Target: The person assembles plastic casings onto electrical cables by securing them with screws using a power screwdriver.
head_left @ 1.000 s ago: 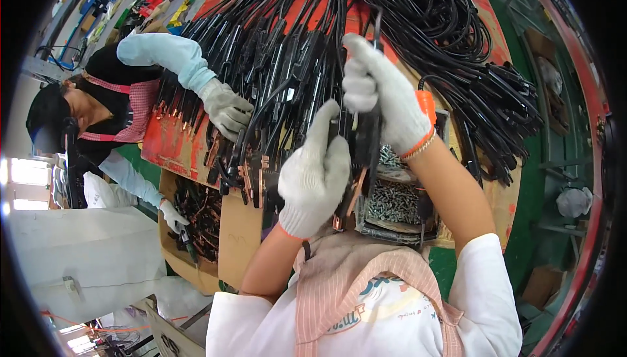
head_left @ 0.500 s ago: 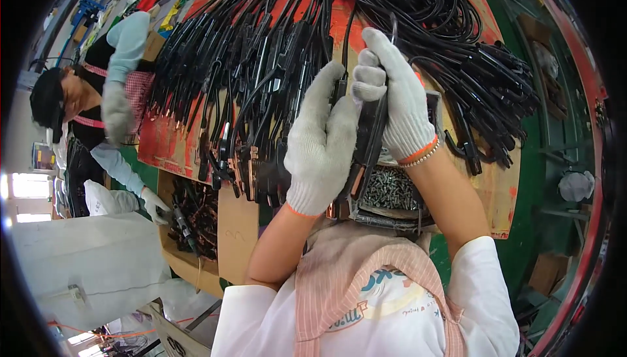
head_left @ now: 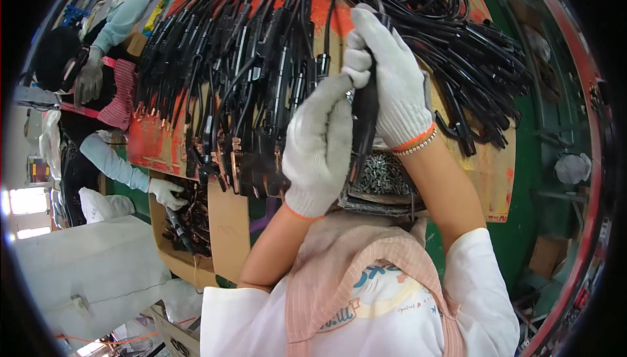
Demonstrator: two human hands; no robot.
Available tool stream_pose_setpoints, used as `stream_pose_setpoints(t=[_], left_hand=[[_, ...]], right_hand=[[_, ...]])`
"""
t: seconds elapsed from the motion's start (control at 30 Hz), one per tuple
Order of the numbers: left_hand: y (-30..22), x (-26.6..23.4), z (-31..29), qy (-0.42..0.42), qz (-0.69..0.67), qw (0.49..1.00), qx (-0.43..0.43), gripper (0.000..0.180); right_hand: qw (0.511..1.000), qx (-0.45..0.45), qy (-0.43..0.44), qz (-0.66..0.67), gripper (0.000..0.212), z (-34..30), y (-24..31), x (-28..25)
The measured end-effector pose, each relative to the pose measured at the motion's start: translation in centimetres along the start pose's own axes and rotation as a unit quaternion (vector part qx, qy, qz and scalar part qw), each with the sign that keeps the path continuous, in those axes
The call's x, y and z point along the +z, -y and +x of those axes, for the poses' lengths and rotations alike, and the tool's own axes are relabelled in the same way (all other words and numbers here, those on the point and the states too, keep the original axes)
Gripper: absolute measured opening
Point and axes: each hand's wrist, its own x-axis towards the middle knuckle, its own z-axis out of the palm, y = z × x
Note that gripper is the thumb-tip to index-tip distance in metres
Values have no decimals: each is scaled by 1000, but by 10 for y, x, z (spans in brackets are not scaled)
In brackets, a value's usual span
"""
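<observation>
We close the right hand (head_left: 392, 82) firmly around the stiff, light black cable plug (head_left: 366, 115), while the left hand (head_left: 320, 148) pinches its lower body

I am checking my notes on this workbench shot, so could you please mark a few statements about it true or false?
1. Both hands wear white knit gloves. True: left hand, right hand.
2. The hands hold a red cable. False: they grip a black cable part.
3. A tray of small metal screws lies below the hands. True.
4. The co-worker's hand is bare. False: it is gloved.
</observation>
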Motion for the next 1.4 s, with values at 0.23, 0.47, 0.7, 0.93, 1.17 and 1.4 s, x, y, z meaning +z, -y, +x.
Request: stream_pose_setpoints(t=[0.23, 0.47, 0.7, 0.93, 1.17, 1.4], left_hand=[[-5, 12, -9, 157, -94, 932, -313, 100], [-27, -15, -54, -21, -504, 668, -547, 63], [-9, -18, -78, 34, -383, 680, -625, 54], [-5, -14, -85, -4, -392, 696, -602, 41], [-11, -16, -81, 1, -311, 713, -628, 52], [-22, -6, -66, -10, -369, 699, -613, 53]], right_hand=[[935, -80, -55, -341, 33, -2, 2, -9], [640, -247, 161, -709, 23, -30, 42, -96], [359, -253, 196, -877, 14, -68, -1, -97], [370, -199, 260, -869, 7, -70, -4, -96], [546, -315, 146, -763, 31, -68, 30, -96], [563, 129, -120, -807, 79, -40, 31, -83]])
